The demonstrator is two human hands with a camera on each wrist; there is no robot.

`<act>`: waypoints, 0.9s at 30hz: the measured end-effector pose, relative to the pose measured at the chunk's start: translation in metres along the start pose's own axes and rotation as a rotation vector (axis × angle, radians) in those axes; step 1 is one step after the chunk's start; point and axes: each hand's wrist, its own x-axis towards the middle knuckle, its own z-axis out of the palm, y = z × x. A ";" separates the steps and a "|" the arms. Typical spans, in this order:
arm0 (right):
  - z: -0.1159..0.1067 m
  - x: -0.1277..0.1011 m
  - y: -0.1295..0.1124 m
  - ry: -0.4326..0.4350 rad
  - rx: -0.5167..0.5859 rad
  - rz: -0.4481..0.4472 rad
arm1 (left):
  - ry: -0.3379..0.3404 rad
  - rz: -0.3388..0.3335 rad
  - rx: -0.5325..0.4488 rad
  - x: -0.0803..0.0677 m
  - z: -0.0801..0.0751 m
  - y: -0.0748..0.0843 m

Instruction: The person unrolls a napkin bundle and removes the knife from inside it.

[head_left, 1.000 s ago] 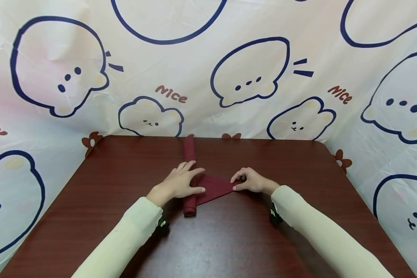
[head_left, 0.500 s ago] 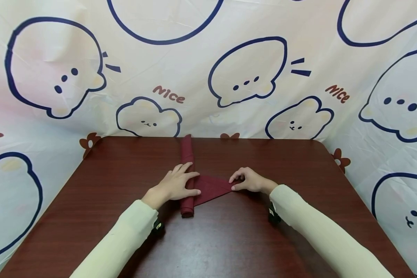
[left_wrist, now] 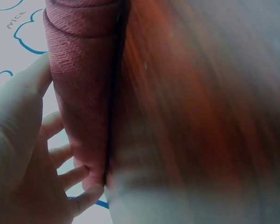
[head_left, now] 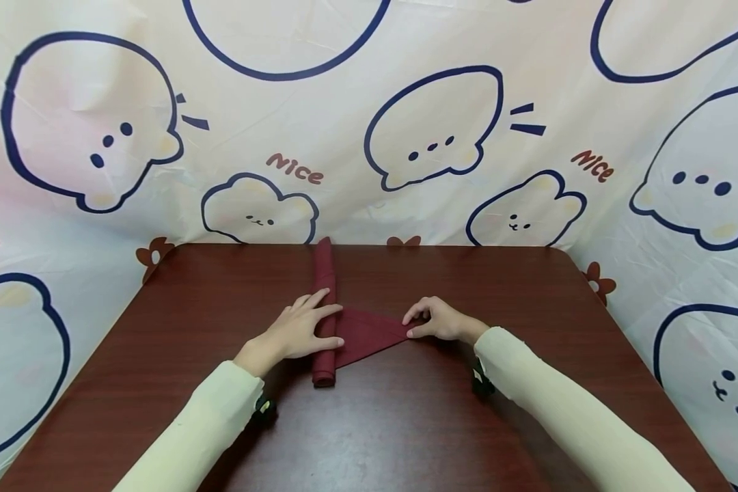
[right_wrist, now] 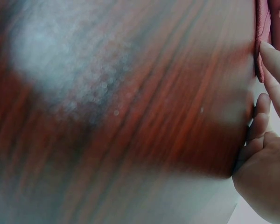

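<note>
Left hand [head_left: 292, 333], fingers spread, rests across the rolled cloth [head_left: 324, 270]; right hand [head_left: 441, 320] pinches its pointed tip; tabletop [head_left: 541, 307] spreads rightward from that hand to its edge.

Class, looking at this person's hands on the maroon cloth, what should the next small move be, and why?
Probably turn the maroon cloth roll a little leftward, opening more of the flat triangular flap. The right hand pinches the flap's tip, which should anchor it, while the left hand rests across the roll, well placed to turn it.
</note>
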 end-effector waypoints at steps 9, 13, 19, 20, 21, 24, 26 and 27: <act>0.002 -0.001 0.000 -0.011 0.007 0.035 | -0.001 -0.016 -0.047 -0.010 -0.006 -0.010; 0.003 -0.001 0.000 -0.012 0.005 0.042 | -0.009 -0.029 -0.063 -0.015 -0.008 -0.017; 0.002 -0.002 -0.002 -0.005 -0.002 0.046 | -0.022 -0.049 -0.083 -0.023 -0.015 -0.028; 0.002 -0.002 -0.002 -0.005 -0.003 0.043 | -0.025 -0.057 -0.089 -0.025 -0.016 -0.030; 0.002 -0.002 -0.002 -0.005 -0.004 0.039 | -0.027 -0.060 -0.091 -0.026 -0.017 -0.032; 0.001 -0.002 -0.001 -0.005 -0.002 0.025 | -0.038 -0.073 -0.098 -0.028 -0.019 -0.038; 0.001 -0.002 -0.001 -0.005 0.000 0.018 | -0.049 -0.083 -0.112 -0.030 -0.021 -0.042; 0.001 -0.002 -0.001 -0.005 0.001 0.020 | -0.054 -0.086 -0.121 -0.031 -0.021 -0.043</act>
